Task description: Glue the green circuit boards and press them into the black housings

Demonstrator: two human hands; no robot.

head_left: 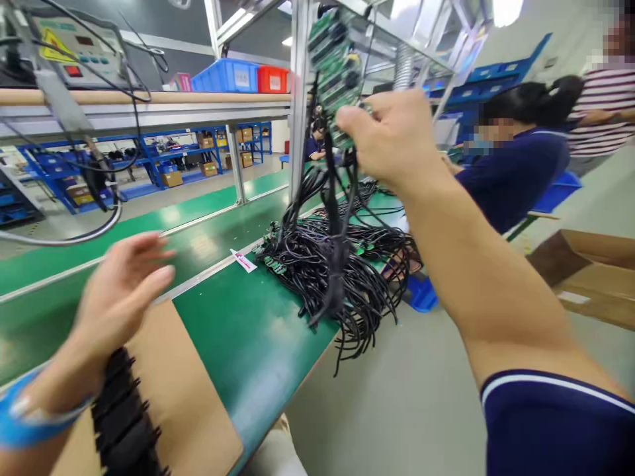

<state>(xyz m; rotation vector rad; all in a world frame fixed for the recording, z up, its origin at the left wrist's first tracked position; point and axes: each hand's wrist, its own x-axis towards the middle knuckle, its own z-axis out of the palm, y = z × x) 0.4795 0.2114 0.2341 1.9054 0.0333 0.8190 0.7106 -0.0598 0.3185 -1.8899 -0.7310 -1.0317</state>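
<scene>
My right hand (pixel 391 135) is raised high and closed on a stack of green circuit boards (pixel 335 63), whose black cables (pixel 337 218) hang down from it. The cables trail into a tangled pile of black wires and green boards (pixel 342 277) on the green bench (pixel 253 330). My left hand (pixel 124 291) hovers over the bench with fingers spread, holding nothing, above a brown cardboard sheet (pixel 173 396). A row of black parts (pixel 122 416) lies on that sheet near my wrist, which wears a blue band.
A small white tube (pixel 243 260) lies on the bench beside the wire pile. A metal post (pixel 299 99) stands behind the boards. Another person in dark blue (pixel 516 172) sits at the right. A cardboard box (pixel 590 277) rests on the floor. Blue and red bins (pixel 238 76) sit on the shelf.
</scene>
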